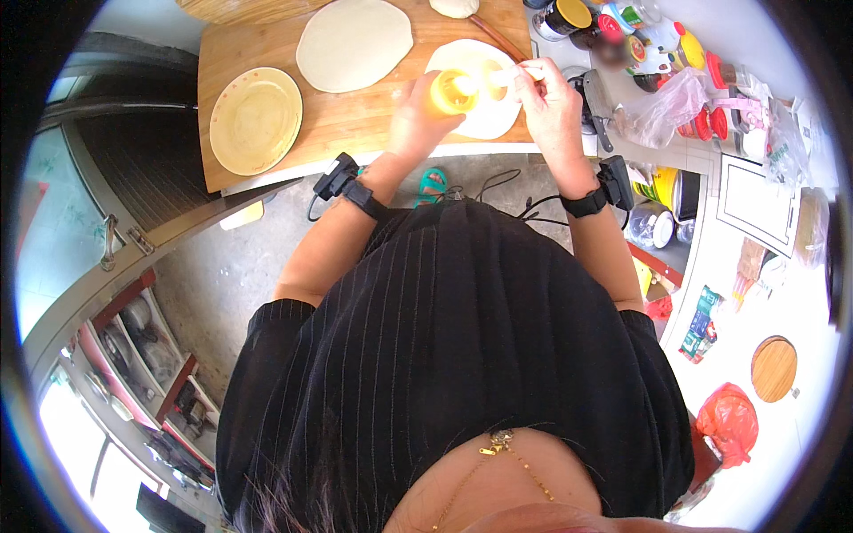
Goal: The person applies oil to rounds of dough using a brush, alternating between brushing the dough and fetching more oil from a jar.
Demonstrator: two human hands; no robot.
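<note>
My left hand (418, 116) is wrapped around a small yellow cup (454, 106), tilted so its opening faces me. Between the fingers of my right hand (554, 106) is the pale handle of a small utensil (526, 73). Its head is blurred by glare, so I cannot tell whether it is a spoon or a brush. Both hands are above a rolled-out dough sheet (490, 125) at the board's near edge, where a yellowish patch (494, 90) shows. A second round dough sheet (353, 43) lies flat to the left on the wooden board (333, 120).
A yellow plate (256, 121) sits at the board's left. Behind the near dough are a wooden rolling pin (496, 36) and a dough lump (455, 5). To the right lie a cleaver (598, 100), a plastic bag (663, 110) and several jars (573, 14). Cables (533, 208) trail below.
</note>
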